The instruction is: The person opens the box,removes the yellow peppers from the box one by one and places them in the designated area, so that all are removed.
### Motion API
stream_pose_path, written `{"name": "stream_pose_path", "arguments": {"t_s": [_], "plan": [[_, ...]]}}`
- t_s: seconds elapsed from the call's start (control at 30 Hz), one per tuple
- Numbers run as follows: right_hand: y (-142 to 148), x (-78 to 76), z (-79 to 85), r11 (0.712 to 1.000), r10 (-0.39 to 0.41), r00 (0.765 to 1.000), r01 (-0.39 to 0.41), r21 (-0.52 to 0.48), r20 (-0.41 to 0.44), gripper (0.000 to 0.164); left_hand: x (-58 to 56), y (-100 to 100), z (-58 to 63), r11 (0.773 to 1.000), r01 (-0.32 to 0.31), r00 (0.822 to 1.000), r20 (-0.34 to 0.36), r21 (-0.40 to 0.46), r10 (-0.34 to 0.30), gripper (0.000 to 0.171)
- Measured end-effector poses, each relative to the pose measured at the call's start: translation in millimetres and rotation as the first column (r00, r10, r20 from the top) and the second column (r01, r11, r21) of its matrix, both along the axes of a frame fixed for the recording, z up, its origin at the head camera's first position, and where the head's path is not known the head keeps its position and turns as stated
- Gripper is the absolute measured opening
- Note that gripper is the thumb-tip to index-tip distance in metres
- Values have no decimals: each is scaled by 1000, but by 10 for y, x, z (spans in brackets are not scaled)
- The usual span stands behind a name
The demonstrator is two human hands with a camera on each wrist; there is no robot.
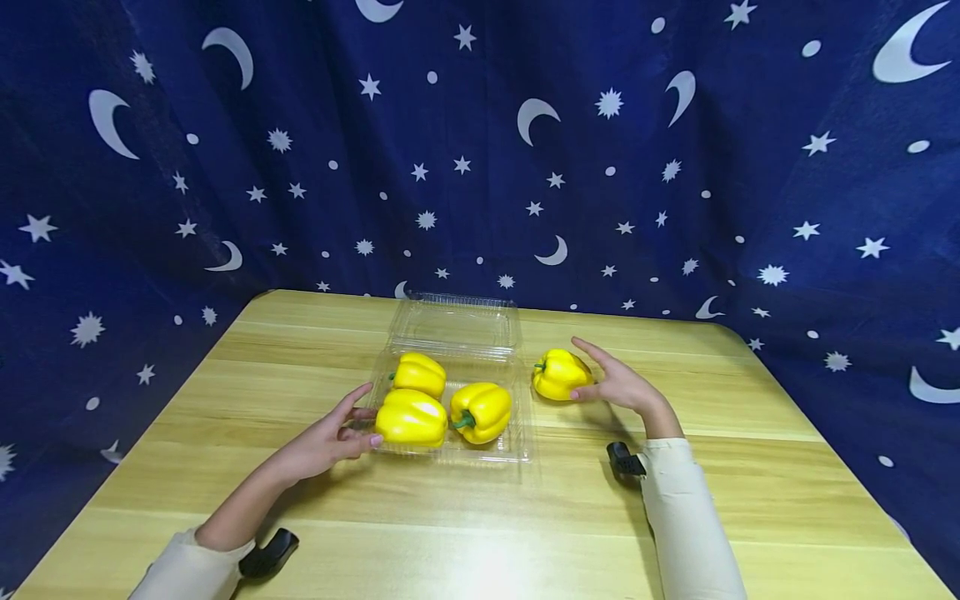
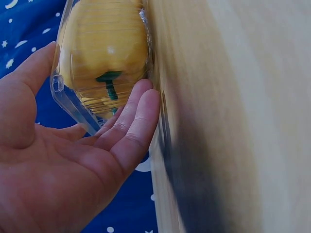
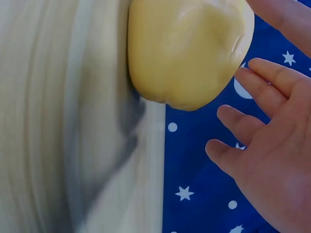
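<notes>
A clear plastic clamshell box lies with its lid folded back. Inside it are three yellow bell peppers: one at front left, one behind it and one at right with its green stem toward the front. At the box's left wall, my left hand rests with fingers extended; the wrist view shows its fingertips against the plastic. Outside the box, to its right, another yellow bell pepper sits on the table. My right hand is spread beside it, thumb and fingers apart, not gripping it.
The wooden table reaches back to a dark blue curtain printed with moons and stars. A black strap mount is on the left wrist, and another is on the right.
</notes>
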State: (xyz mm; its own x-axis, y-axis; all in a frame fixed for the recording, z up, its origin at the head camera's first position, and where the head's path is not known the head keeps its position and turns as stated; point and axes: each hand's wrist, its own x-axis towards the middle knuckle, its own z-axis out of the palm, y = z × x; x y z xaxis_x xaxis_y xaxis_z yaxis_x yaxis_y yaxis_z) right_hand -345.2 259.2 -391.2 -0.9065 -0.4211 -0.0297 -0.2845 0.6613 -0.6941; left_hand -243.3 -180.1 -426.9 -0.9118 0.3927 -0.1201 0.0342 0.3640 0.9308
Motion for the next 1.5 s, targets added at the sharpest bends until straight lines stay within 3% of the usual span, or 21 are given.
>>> {"name": "stream_pose_path", "arguments": {"t_s": [0.33,0.57,1.07,1.5], "plan": [[-197,67,126,998,59,997,-59,-15,-58,89,-5,-12,-8,1000,8,1000,-2,5,-7,85],[-478,149,198,986,165,979,-167,-8,-121,91,-7,-37,-9,1000,3,1000,-5,3,-3,86],[-1075,245,174,918,381,924,-375,126,-25,97,-33,-30,3,1000,17,1000,-18,6,-17,85],[-1244,213,63,882,421,907,-406,238,-17,101,1,-11,-15,999,22,1000,-5,35,-22,86]]}}
